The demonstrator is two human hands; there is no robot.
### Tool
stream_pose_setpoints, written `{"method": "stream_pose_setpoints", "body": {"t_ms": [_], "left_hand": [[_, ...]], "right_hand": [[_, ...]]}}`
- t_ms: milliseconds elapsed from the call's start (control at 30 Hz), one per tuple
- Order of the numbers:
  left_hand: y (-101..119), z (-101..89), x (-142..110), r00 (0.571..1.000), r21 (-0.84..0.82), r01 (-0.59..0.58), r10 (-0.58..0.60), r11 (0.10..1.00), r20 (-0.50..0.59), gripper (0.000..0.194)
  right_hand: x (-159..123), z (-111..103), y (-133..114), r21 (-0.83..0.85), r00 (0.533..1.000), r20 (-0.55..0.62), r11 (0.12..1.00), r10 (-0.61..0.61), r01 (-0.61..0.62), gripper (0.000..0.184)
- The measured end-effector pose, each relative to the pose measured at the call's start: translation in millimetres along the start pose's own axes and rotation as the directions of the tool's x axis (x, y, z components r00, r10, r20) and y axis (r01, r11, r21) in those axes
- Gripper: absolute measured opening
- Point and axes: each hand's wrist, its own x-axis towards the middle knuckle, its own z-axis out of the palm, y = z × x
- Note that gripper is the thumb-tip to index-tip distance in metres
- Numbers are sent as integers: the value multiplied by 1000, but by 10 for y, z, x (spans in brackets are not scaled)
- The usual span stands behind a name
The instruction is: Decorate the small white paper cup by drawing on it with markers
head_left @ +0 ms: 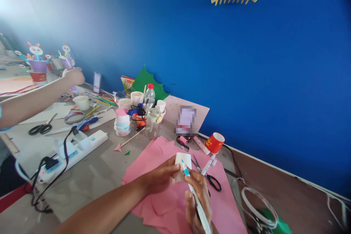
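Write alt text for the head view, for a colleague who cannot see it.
The left hand holds a small white piece while the right hand points a white pen at it, above pink sheets. Black-handled scissors and a red paper cup are nearby; at left, a co-worker's hand is beside rabbit-faced cup figures.

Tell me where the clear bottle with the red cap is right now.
In the head view, the clear bottle with the red cap stands just left of centre, in front of the spiky-edged green sheet and behind the clear round jar.
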Motion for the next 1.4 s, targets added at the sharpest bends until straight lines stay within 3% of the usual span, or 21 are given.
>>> {"method": "stream_pose_setpoints", "body": {"t_ms": [567, 900, 1100, 1400], "left_hand": [[-52, -50, 3, 1000, 46, -18, 18, 999, 3, 28], [-64, -81, 3, 1000, 90, -12, 14, 996, -23, 26], [-97, -105, 41, 998, 45, -43, 45, 998, -49, 35], [-102, -124, 28, 999, 67, -27, 30, 997, -40, 45]], "right_hand": [[-25, 14, -19, 20, 997, 4, 997, -73, 73, 36], [102, -40, -38, -6, 986, -2, 986, -166, 166, 34], [256, -119, -63, -49, 996, -82, 998, -46, 43, 30], [287, -140, -49, -14, 996, -82, 999, -39, 38, 25]]}}
